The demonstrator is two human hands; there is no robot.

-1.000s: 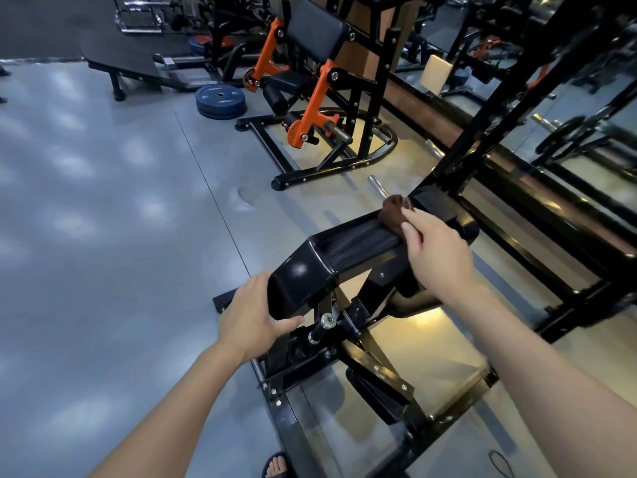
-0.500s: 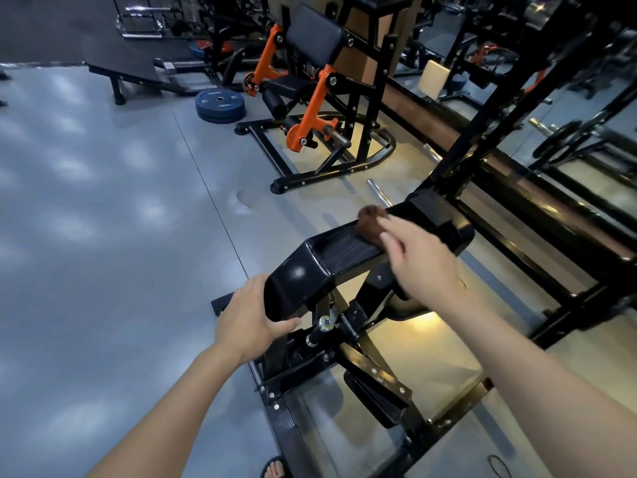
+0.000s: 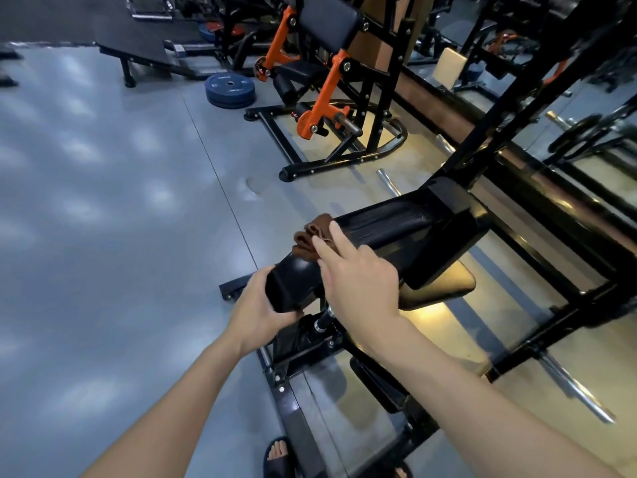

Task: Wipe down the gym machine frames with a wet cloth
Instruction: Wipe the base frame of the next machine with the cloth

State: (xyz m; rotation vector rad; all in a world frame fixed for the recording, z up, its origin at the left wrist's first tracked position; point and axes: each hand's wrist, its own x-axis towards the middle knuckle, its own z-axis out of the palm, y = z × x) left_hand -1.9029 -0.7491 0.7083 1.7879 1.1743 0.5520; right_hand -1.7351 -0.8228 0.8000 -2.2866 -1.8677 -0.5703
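A black machine beam (image 3: pixel 396 225) runs from lower left to upper right in the head view, its top face streaked wet. A bunched brown cloth (image 3: pixel 312 236) lies on the beam near its lower end. My right hand (image 3: pixel 358 281) presses the cloth with straight fingers laid over it. My left hand (image 3: pixel 256 313) grips the beam's lower end, fingers wrapped under it and thumb along the side. The black base frame (image 3: pixel 293 405) runs along the floor below.
An orange-and-black machine (image 3: pixel 327 84) stands beyond, with blue weight plates (image 3: pixel 230 89) on the floor to its left. Steel bars (image 3: pixel 387 182) lie on the floor. A mirror wall (image 3: pixel 551 160) runs along the right. My sandalled foot (image 3: pixel 279 455) is near the frame. Grey floor lies to the left.
My right hand has slid the brown cloth down the beam from its upper end toward my left hand. The left hand has kept its grip on the lower end.
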